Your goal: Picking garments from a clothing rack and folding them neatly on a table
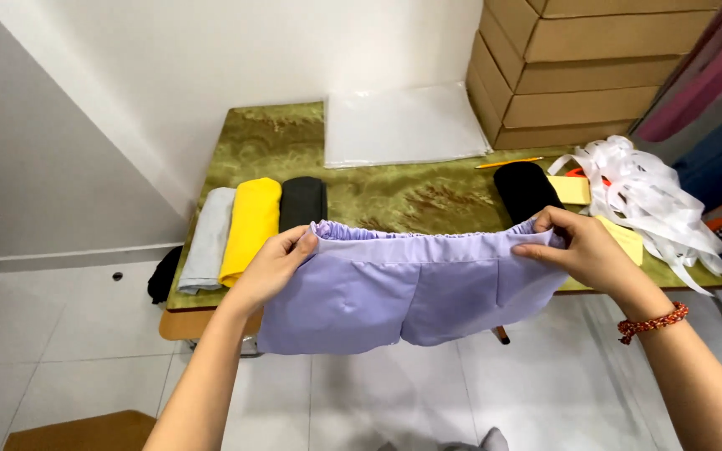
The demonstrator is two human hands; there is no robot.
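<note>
Head view, looking down over a low worktop [294, 138] covered in olive-gold patterned cloth.

Lilac shorts [411, 288] with gathered elastic waistband, held up in the air at the near edge of the worktop, legs hanging free above the white tiled floor [85, 342]. Left hand [273, 267] clenched on the left end of the waistband, fingers curled over the gathered edge. Right hand [582, 249] pinching the right end of the waistband, thumb on the outer face; red beaded bracelet [652, 322] on that wrist. Waistband stretched nearly straight between the two hands.

Judged handling: light, thin, wholly limp fabric, drooping wherever unsupported; no stiffness, no fragility, slight tendency to slide. Best hold judged to be the elastic waistband, thicker and ridged, one grip at each side seam; side hems as second choice.

On the worktop, behind the shorts: three rolled garments side by side at left — grey roll [209, 238], yellow roll [251, 224], black roll [302, 202]. A further black roll [524, 188] near the right hand. Clear plastic sheet [403, 125] lying flat by the wall. Orange pencil [507, 162] beside it. Heap of white ribbon [649, 200] at the right edge, with yellow pads [570, 189] just beside. Stacked cardboard boxes [578, 71] at the back right. Dark bundle [163, 276] on the floor by the left side of the worktop.
</note>
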